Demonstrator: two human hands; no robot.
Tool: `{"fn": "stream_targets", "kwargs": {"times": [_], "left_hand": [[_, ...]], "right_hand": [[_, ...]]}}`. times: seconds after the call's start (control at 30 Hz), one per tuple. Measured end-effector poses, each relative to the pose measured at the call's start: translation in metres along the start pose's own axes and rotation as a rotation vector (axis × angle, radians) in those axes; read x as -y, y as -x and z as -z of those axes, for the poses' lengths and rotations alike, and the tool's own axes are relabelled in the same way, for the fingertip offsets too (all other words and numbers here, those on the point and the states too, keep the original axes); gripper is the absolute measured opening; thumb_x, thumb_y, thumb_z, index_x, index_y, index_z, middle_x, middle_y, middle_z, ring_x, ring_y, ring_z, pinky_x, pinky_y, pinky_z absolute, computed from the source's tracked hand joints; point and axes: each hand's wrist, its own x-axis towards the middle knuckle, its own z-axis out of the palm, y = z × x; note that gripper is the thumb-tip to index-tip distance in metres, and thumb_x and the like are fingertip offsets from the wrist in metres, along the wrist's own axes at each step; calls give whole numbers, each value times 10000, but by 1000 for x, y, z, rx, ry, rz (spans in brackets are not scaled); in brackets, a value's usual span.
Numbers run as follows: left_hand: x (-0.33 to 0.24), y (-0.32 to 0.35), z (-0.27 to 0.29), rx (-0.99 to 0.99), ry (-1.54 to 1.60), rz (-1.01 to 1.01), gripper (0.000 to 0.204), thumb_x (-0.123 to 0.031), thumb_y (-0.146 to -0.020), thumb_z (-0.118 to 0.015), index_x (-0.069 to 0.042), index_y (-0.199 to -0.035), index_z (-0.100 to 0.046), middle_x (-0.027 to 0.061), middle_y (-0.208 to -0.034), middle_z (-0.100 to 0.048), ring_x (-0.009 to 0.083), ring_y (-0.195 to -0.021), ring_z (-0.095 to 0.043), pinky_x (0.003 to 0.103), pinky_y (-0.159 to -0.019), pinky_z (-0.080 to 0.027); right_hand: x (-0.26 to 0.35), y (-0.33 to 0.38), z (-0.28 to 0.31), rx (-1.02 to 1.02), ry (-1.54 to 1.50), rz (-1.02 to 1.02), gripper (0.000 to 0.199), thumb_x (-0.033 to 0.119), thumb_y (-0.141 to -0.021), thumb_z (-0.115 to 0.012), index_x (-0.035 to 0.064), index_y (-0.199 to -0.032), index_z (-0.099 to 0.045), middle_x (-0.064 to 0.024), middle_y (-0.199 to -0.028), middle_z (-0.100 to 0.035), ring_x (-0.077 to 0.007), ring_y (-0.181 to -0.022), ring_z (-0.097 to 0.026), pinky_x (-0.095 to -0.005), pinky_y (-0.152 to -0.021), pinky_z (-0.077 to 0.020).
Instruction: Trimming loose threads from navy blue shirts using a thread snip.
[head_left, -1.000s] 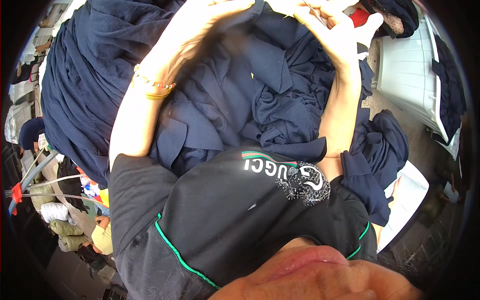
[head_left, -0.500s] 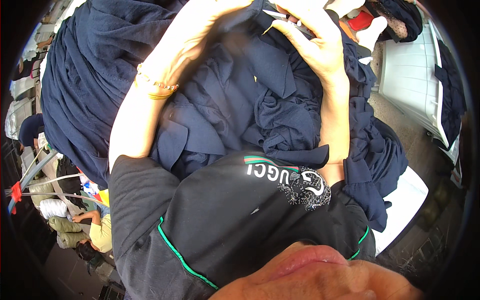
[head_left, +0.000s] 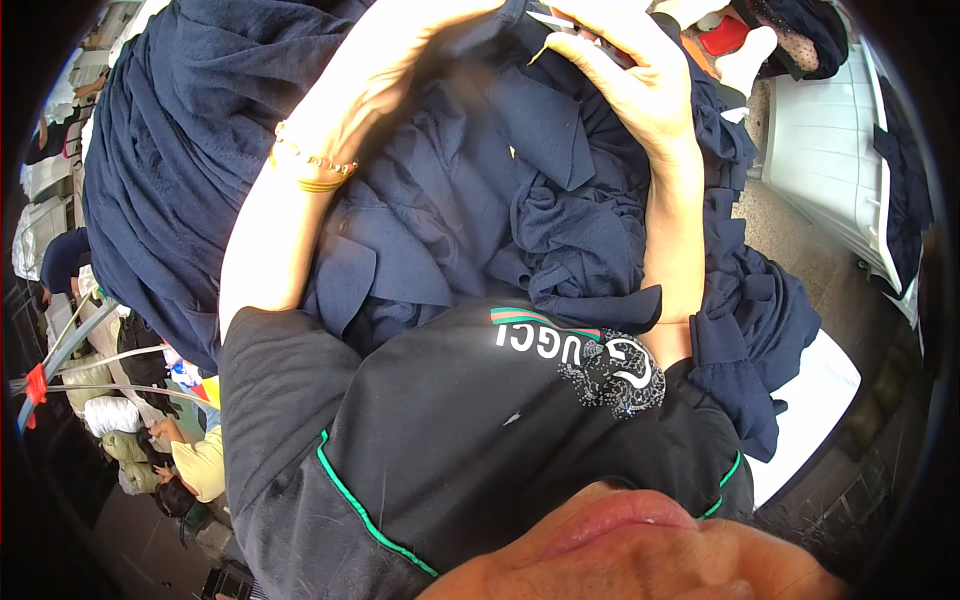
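A large heap of navy cloth [head_left: 420, 200] lies across my lap and spreads to both sides. My left hand [head_left: 440, 12], at the top edge, pinches a fold of this cloth; its fingertips are partly cut off by the picture's edge. A beaded bracelet and a yellow band circle that wrist. Opposite it, my right hand [head_left: 635, 75] is curled, thumb toward the left hand. It holds a small, pale, pointed tool [head_left: 550, 20] that looks like thread snips, mostly hidden by the fingers. The tool's tip points at the cloth by my left hand.
To the right stands a pale plastic bin [head_left: 825, 150] with dark cloth over its far side. A white surface [head_left: 815, 400] shows beneath cloth at my right. Another person in a yellow top [head_left: 200, 462] sits at lower left, near a metal frame [head_left: 65, 350] with a red tie.
My right hand has shifted slightly right and up, and less of the pale tool shows. My left hand stays nearly in place. The other person at lower left has moved an arm.
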Motion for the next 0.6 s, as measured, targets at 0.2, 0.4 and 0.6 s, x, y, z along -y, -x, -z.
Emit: {"fn": "stream_targets", "kwargs": {"times": [0.2,0.4,0.6], "left_hand": [[1,-4,1,15,8,34,185,-202,-1016,-633,-86,-880,-675,-45,-739,-578,61,-655,-438,219,-633,-341],[1,-4,1,19,4,37,211,-214,-1014,-639,-100,-836,-649,-48,-719,-551,61,-642,-419,226,-619,-330],[9,-10,8,81,47,35,222,-222,-1015,-637,-106,-826,-642,-49,-706,-533,63,-634,-411,233,-612,-322]], "right_hand": [[4,-1,-1,-14,-25,-22,413,43,-838,-836,24,-1234,-722,3,-884,-656,-68,-679,-499,-227,-621,-427],[2,-1,-1,-9,-36,-30,414,47,-840,-836,20,-1236,-719,5,-892,-659,-67,-689,-501,-226,-631,-429],[2,-1,-1,6,-58,-48,374,41,-846,-827,14,-1206,-730,-16,-928,-696,-72,-718,-546,-222,-651,-448]]}}
